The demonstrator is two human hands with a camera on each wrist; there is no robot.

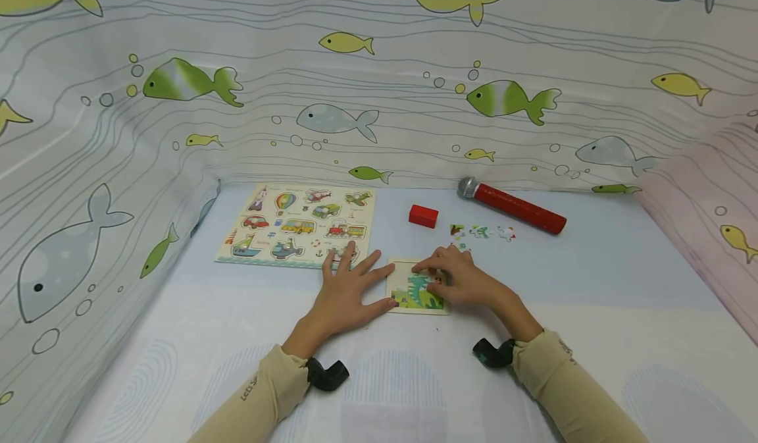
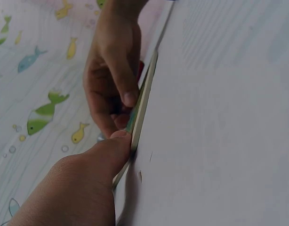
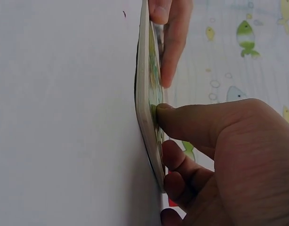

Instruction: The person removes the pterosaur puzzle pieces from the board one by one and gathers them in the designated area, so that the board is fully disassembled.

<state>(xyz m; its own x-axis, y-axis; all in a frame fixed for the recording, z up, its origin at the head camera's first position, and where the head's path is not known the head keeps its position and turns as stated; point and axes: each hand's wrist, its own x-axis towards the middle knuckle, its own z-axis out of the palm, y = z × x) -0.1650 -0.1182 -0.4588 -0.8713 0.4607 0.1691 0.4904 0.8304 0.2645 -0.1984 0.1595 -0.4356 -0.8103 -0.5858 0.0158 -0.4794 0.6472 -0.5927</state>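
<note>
A small square jigsaw board with a pale wooden rim and a green dinosaur picture lies flat between the hands. My left hand rests with fingers spread at its left side, thumb tip on the lower left corner. Over the board's right half, my right hand has its fingers bent, thumb and index finger pinching a puzzle piece down at the picture. Much of that piece is hidden by the fingers. Just beyond the right hand lie several loose puzzle pieces.
Behind the left hand lies a larger vehicle picture board; the left fingertips overlap its lower edge in the head view. A red block sits beyond the jigsaw. Farther right is a red microphone. A fish-print curtain encloses the table's back and sides.
</note>
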